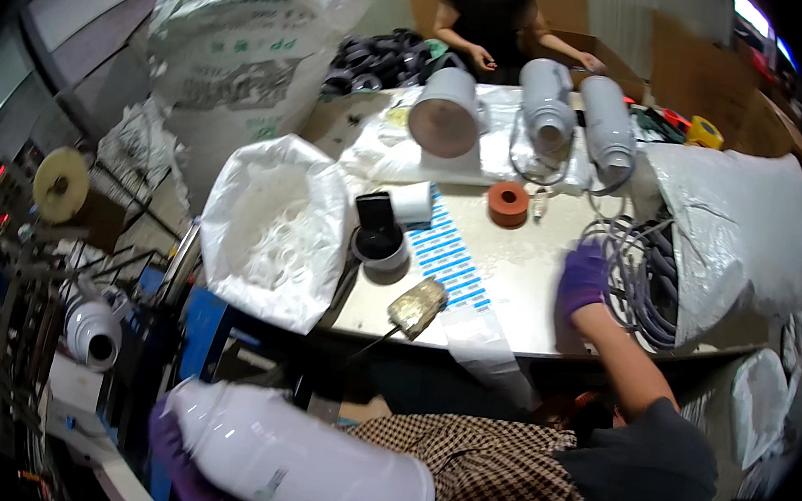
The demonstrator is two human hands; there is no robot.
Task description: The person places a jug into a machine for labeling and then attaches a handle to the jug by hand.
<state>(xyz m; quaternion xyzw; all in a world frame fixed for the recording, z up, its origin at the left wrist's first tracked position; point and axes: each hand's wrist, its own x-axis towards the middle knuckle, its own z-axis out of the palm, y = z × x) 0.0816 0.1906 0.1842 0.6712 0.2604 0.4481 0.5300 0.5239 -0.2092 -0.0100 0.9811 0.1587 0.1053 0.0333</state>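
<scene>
One pale grey bottle-shaped body lies on its side at the lower left, nearer the wearer than the table's front edge, its wide end against a checkered garment. The purple-gloved left hand curls round its narrower end, the fingers partly hidden beneath it. To the left, a machine crowds close, so the side room there is narrow; a blue panel stands just beyond the bottle. Above it, an open white bag of white rings overhangs the table's near left corner. On the table, a crumpled tan block and a blue-striped strip sit near the front edge, and pale tabletop stretches from the strip to the purple-gloved right hand. That hand is blurred, its fingers reaching toward looped grey cords; whether it pinches any, I cannot tell. A white sack bounds the right side. Farther back sit an orange roll and three more bottles along the far edge, where a co-worker's hand shows
</scene>
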